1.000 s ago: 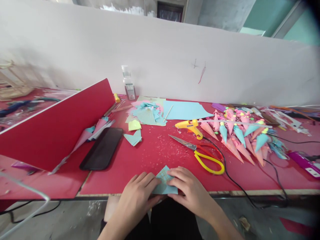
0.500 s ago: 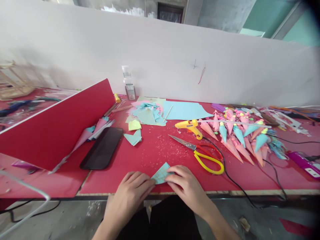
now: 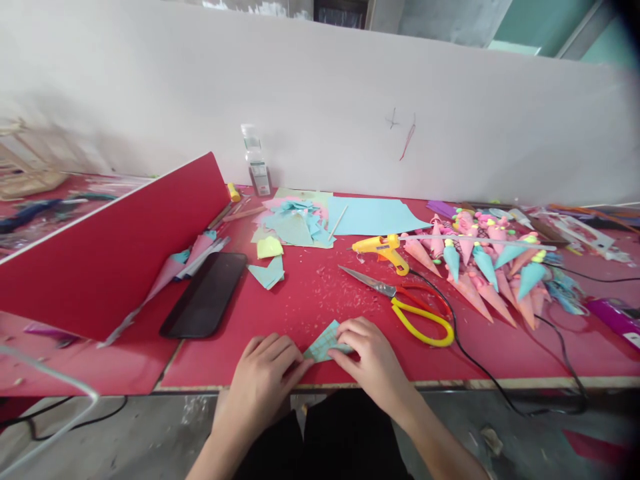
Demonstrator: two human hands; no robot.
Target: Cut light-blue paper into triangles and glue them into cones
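A small light-blue piece with a grid pattern lies near the table's front edge, between my hands. My left hand pinches its left corner, fingers closed. On the other side, my right hand grips the right edge, which curls up under the fingertips. Beyond my right hand are scissors with red and yellow handles, and a yellow glue gun with a long clear stick. Blue scraps and a yellow piece lie farther back, left of centre.
A black phone lies beside a red upright board on the left. Many pink and blue cones are piled at the right, with a black cable in front. A bottle stands against the white wall.
The right edge of the blue piece has curled up under my right fingers. My left hand has shifted slightly at the left corner. The whole view has moved a little.
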